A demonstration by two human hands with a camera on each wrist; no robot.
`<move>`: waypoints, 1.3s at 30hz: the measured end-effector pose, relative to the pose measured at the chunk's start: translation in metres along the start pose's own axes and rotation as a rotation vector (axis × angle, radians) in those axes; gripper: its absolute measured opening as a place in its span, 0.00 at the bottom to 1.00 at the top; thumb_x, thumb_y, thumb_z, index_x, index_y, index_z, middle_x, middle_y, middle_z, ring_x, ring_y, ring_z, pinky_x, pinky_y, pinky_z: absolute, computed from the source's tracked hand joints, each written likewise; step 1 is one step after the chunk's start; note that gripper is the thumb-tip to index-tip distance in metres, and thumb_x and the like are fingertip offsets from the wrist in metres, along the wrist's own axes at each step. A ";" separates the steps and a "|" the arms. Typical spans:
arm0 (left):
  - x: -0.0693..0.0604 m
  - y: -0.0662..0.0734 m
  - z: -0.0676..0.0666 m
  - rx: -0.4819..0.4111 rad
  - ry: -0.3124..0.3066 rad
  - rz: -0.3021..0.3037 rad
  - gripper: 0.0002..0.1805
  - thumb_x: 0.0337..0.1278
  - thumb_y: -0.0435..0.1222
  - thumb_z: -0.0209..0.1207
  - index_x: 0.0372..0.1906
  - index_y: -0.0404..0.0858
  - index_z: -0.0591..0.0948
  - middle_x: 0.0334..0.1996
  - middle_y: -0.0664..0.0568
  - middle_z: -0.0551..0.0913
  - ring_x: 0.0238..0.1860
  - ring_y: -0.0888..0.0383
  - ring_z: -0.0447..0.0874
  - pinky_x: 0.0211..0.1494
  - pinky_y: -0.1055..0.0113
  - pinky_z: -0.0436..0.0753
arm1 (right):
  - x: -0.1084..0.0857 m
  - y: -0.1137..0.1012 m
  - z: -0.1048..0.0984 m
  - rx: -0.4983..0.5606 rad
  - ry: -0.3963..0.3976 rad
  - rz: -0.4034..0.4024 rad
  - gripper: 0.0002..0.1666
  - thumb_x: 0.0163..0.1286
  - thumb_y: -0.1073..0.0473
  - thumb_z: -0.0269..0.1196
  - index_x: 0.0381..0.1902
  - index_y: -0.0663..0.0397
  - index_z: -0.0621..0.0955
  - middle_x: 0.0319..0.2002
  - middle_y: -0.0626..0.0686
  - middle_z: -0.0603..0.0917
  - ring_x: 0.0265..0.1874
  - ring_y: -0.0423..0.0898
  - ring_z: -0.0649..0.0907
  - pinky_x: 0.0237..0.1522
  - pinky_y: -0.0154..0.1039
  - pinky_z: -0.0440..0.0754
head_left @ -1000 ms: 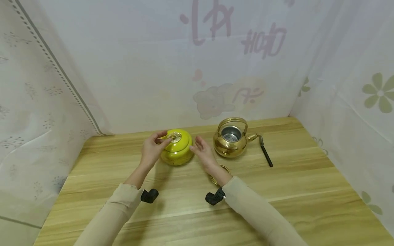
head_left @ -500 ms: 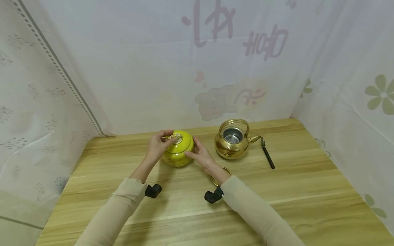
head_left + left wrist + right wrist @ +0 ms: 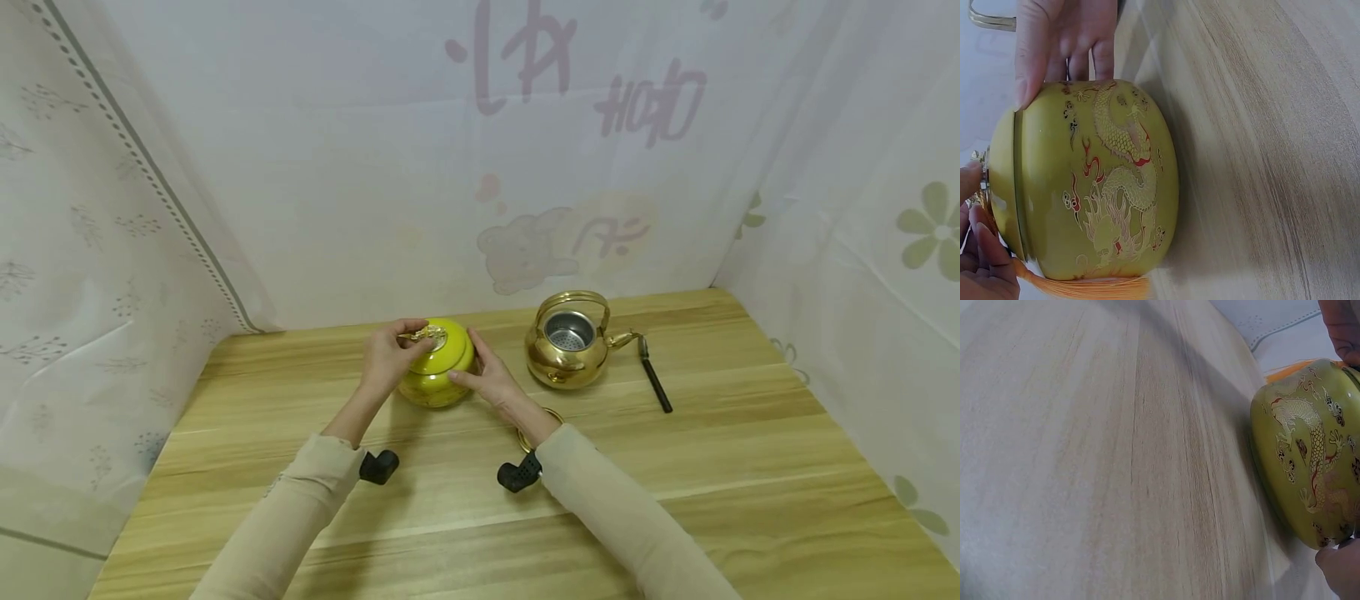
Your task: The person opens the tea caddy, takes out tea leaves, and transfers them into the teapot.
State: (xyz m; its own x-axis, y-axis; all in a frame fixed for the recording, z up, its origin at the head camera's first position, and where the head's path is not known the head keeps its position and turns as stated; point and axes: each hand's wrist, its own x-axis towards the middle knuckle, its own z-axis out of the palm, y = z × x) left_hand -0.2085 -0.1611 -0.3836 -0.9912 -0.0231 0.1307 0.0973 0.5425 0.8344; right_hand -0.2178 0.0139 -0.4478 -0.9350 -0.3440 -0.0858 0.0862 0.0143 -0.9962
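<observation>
A round yellow jar (image 3: 433, 388) with a dragon pattern (image 3: 1129, 162) stands on the table, its yellow lid (image 3: 453, 342) seated on top. My left hand (image 3: 386, 360) pinches the lid's gold knob (image 3: 433, 335) between thumb and fingers. From the right, my right hand (image 3: 495, 382) holds the jar's side, thumb at the front and fingers behind. An orange tassel (image 3: 1097, 287) hangs from the knob along the jar in the left wrist view. The right wrist view shows the patterned jar wall (image 3: 1310, 450) with fingertips at its edge.
A gold teapot (image 3: 567, 363) with a raised handle and an uncovered strainer (image 3: 570, 332) stands right of the jar. A black stick (image 3: 656, 385) hangs off its spout side. Beneath my right wrist lies a gold ring-shaped piece (image 3: 555, 414), partly hidden. A curtain wall (image 3: 360, 208) rises behind the table.
My right hand has moved left from beside the jar and now holds its side. The left hand has stayed at the knob, its fingers closer round it. The view has shifted slightly.
</observation>
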 end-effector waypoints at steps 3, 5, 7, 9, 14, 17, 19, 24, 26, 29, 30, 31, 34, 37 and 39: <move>-0.001 0.001 0.001 0.015 0.013 0.009 0.17 0.54 0.35 0.65 0.49 0.33 0.82 0.46 0.41 0.84 0.33 0.53 0.81 0.27 0.79 0.75 | -0.001 0.000 0.000 0.010 -0.004 0.000 0.52 0.63 0.64 0.64 0.75 0.47 0.47 0.75 0.50 0.45 0.74 0.47 0.45 0.73 0.44 0.44; -0.002 0.002 0.002 0.031 0.026 0.018 0.17 0.53 0.35 0.65 0.48 0.33 0.82 0.45 0.41 0.84 0.33 0.52 0.81 0.27 0.79 0.74 | -0.001 0.000 0.000 0.012 -0.007 -0.007 0.52 0.63 0.64 0.64 0.75 0.48 0.46 0.75 0.51 0.45 0.74 0.48 0.46 0.73 0.45 0.45; -0.002 0.002 0.002 0.050 0.041 0.027 0.17 0.53 0.35 0.66 0.48 0.33 0.82 0.43 0.41 0.85 0.33 0.52 0.82 0.27 0.79 0.74 | -0.001 0.001 0.000 0.014 -0.012 -0.011 0.52 0.63 0.64 0.64 0.75 0.48 0.46 0.75 0.51 0.45 0.74 0.48 0.45 0.73 0.45 0.45; -0.001 0.002 0.004 0.064 0.054 0.043 0.16 0.53 0.35 0.66 0.47 0.33 0.83 0.43 0.41 0.85 0.33 0.52 0.82 0.27 0.79 0.74 | -0.001 0.001 -0.001 0.013 -0.016 -0.019 0.52 0.63 0.64 0.64 0.75 0.48 0.46 0.75 0.52 0.44 0.74 0.48 0.45 0.73 0.45 0.45; 0.000 0.002 0.007 0.078 0.067 0.077 0.16 0.53 0.36 0.66 0.46 0.33 0.83 0.44 0.41 0.84 0.32 0.51 0.82 0.27 0.79 0.74 | -0.001 0.003 -0.003 -0.013 -0.001 -0.022 0.52 0.63 0.62 0.65 0.75 0.47 0.46 0.75 0.51 0.46 0.74 0.48 0.47 0.73 0.44 0.46; 0.001 0.003 0.010 0.083 0.059 0.076 0.16 0.53 0.37 0.66 0.46 0.33 0.83 0.45 0.41 0.84 0.32 0.52 0.81 0.28 0.77 0.75 | -0.002 0.004 -0.006 -0.021 0.017 -0.017 0.52 0.62 0.62 0.65 0.75 0.47 0.47 0.75 0.50 0.47 0.74 0.48 0.48 0.73 0.43 0.46; 0.001 0.003 0.010 0.086 0.060 0.066 0.16 0.53 0.37 0.66 0.46 0.33 0.83 0.45 0.42 0.83 0.33 0.52 0.81 0.29 0.75 0.76 | -0.002 0.003 -0.006 -0.026 0.012 -0.031 0.52 0.63 0.63 0.65 0.75 0.49 0.47 0.75 0.52 0.47 0.74 0.49 0.48 0.73 0.45 0.46; 0.000 0.001 0.007 0.134 0.081 0.052 0.17 0.53 0.38 0.66 0.47 0.34 0.84 0.42 0.41 0.81 0.34 0.51 0.81 0.33 0.68 0.78 | 0.000 0.003 -0.002 -0.006 -0.025 -0.048 0.52 0.63 0.63 0.64 0.75 0.51 0.46 0.75 0.53 0.45 0.74 0.49 0.46 0.73 0.45 0.46; 0.000 0.001 0.007 0.153 0.082 0.055 0.17 0.53 0.38 0.66 0.47 0.35 0.84 0.41 0.42 0.80 0.34 0.51 0.80 0.34 0.67 0.78 | 0.000 0.003 -0.002 0.002 -0.020 -0.037 0.52 0.62 0.64 0.65 0.75 0.50 0.46 0.75 0.52 0.45 0.74 0.47 0.46 0.73 0.43 0.46; 0.000 0.001 0.006 0.163 0.080 0.060 0.17 0.53 0.39 0.66 0.47 0.35 0.84 0.40 0.42 0.80 0.34 0.52 0.80 0.33 0.67 0.78 | 0.000 0.003 -0.001 -0.006 -0.010 -0.029 0.52 0.62 0.64 0.65 0.75 0.49 0.47 0.75 0.52 0.46 0.74 0.47 0.46 0.73 0.44 0.46; 0.000 0.002 0.006 0.166 0.079 0.059 0.17 0.53 0.39 0.66 0.47 0.35 0.84 0.40 0.42 0.79 0.34 0.52 0.79 0.33 0.68 0.77 | 0.000 0.003 -0.001 -0.013 -0.009 -0.030 0.52 0.62 0.64 0.65 0.75 0.49 0.47 0.75 0.52 0.46 0.74 0.47 0.46 0.73 0.44 0.45; 0.000 0.002 0.006 0.168 0.077 0.058 0.17 0.53 0.39 0.66 0.47 0.35 0.84 0.40 0.42 0.79 0.34 0.52 0.79 0.33 0.68 0.77 | 0.000 0.002 -0.001 -0.017 -0.007 -0.029 0.52 0.62 0.64 0.65 0.75 0.49 0.47 0.75 0.52 0.46 0.74 0.47 0.46 0.73 0.43 0.45; 0.000 0.002 0.006 0.170 0.075 0.059 0.17 0.53 0.39 0.66 0.46 0.34 0.84 0.39 0.42 0.79 0.34 0.51 0.79 0.34 0.66 0.78 | 0.000 0.002 -0.002 -0.032 -0.011 -0.041 0.52 0.63 0.63 0.64 0.75 0.51 0.46 0.75 0.53 0.46 0.74 0.48 0.46 0.73 0.44 0.45; 0.000 0.002 0.006 0.168 0.081 0.066 0.17 0.52 0.38 0.66 0.45 0.33 0.84 0.39 0.41 0.79 0.35 0.50 0.79 0.36 0.63 0.80 | 0.000 0.002 -0.002 -0.029 -0.017 -0.044 0.52 0.63 0.63 0.64 0.75 0.52 0.46 0.75 0.53 0.45 0.74 0.49 0.46 0.73 0.44 0.45; -0.001 0.002 0.007 0.163 0.088 0.074 0.16 0.52 0.38 0.66 0.44 0.32 0.84 0.39 0.41 0.79 0.35 0.50 0.79 0.37 0.63 0.80 | 0.000 0.002 -0.002 -0.022 -0.022 -0.043 0.52 0.63 0.63 0.64 0.75 0.52 0.46 0.75 0.53 0.45 0.74 0.49 0.45 0.73 0.45 0.45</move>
State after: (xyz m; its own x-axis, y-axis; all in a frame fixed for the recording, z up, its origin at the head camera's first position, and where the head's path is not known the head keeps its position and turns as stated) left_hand -0.2083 -0.1547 -0.3856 -0.9693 -0.0478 0.2411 0.1467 0.6744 0.7236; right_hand -0.2177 0.0157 -0.4502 -0.9298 -0.3655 -0.0428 0.0382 0.0197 -0.9991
